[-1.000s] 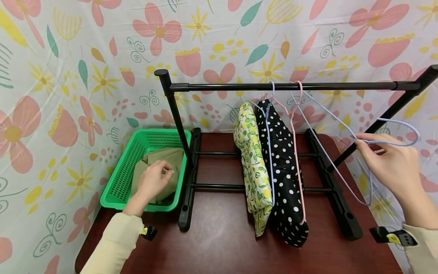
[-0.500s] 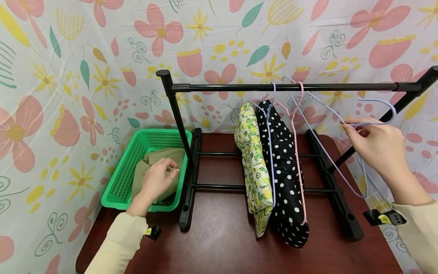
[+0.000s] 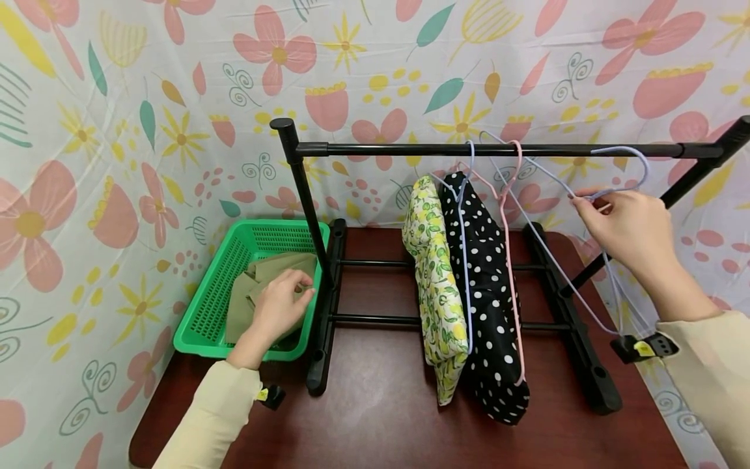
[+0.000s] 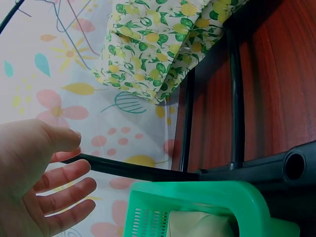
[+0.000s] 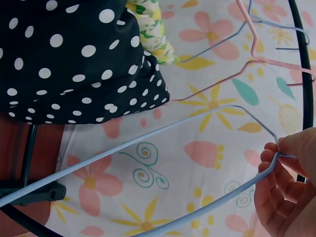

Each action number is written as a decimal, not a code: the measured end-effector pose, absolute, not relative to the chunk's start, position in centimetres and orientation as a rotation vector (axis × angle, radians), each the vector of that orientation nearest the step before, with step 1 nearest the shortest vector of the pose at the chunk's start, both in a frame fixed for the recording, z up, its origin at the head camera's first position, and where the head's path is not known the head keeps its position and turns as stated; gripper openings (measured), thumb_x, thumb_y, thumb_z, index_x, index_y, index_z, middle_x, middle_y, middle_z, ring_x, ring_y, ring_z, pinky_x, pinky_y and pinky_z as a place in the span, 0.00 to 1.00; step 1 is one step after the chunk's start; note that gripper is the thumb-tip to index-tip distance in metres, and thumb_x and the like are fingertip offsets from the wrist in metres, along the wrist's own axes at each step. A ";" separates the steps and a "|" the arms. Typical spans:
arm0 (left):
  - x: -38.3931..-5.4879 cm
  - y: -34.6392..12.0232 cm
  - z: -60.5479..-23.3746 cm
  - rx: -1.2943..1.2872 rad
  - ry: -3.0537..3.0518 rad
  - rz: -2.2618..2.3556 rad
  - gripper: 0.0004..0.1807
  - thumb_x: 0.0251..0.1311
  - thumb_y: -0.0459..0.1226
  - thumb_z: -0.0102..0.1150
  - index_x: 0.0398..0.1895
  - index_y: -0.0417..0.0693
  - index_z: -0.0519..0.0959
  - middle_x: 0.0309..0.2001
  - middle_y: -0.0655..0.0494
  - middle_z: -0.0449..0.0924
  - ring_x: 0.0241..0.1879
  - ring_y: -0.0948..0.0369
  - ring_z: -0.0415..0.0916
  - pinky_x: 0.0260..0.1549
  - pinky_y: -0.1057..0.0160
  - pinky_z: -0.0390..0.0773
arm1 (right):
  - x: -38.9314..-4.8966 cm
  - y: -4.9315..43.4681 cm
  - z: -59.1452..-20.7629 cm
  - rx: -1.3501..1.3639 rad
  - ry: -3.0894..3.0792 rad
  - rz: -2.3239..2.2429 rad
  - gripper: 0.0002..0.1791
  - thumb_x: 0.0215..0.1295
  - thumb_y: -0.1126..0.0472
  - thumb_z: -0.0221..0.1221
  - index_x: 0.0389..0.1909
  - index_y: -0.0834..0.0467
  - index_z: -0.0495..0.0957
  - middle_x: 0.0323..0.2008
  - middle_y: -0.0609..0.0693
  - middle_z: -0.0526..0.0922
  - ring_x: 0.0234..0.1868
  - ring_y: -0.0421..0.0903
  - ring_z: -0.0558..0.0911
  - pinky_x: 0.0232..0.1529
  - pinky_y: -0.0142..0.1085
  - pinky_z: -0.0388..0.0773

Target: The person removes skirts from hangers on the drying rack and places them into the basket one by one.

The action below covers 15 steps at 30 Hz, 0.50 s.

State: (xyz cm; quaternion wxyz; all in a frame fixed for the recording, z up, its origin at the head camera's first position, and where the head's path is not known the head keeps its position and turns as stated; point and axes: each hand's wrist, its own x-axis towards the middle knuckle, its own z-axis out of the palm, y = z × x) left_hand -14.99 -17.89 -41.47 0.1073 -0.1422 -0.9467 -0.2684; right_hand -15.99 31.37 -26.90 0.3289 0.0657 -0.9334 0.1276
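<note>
Right grip [image 3: 635, 225]: bare blue hanger [image 3: 647, 170] was pinched by its neck, raised near the tabletop [image 3: 381, 404]'s right edge, apparently so the hook was left clear | Left grip [image 3: 281, 303]: fingers loosely curved, nothing held; near green basket [image 3: 202, 350], tabletop's left edge, where khaki cloth [image 3: 241, 309] was contained.

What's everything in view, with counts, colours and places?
Backdrop: one, white floral, behind
Table: one, red-brown, underneath
Rack: one, black, on table
Hung hangers: two, blue and pink, on rack
Lemon-print cloth: one, white-and-yellow, on rack
Polka-dot cloth: one, black-and-white, on rack
Basket: one, green, left on table
Plain cloth: one, olive, in basket
Held hanger: one, pale blue, at rack's right
Wrist straps: two, black, one per wrist
Sleeves: two, cream, on both arms
Left hand: one, above basket
Right hand: one, pinching held hanger
</note>
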 end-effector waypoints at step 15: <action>-15.6 -16.2 -41.4 -0.403 -2.779 -0.839 0.06 0.59 0.42 0.59 0.37 0.52 0.78 0.39 0.58 0.78 0.38 0.59 0.76 0.30 0.59 0.76 | -18.2 30.7 -26.1 0.093 -2.597 0.331 0.28 0.62 0.51 0.53 0.05 0.61 0.68 0.06 0.52 0.68 0.13 0.55 0.70 0.14 0.42 0.59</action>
